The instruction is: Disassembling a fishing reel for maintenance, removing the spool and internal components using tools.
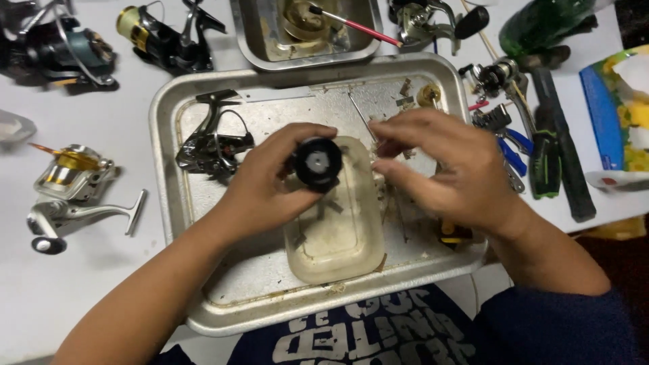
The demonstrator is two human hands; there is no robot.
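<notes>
My left hand [270,179] grips a small round black reel part [316,163] with a grey centre, held above a cloudy plastic tub [338,230]. My right hand [443,165] hovers just right of the part, fingers curled and pinched together near it; whether it holds anything small I cannot tell. Both hands are over a large dented metal tray [196,270]. A black fishing reel body [213,142] lies on the tray to the left of my left hand. A brass part [428,95] sits in the tray's far right corner.
A smaller metal pan [253,40] with a red-handled brush [358,27] stands behind the tray. Fishing reels lie at the left [67,196], far left [54,47] and back [165,37]. Blue-handled pliers [510,145], dark tools [561,155] and a green bottle [541,23] are at the right.
</notes>
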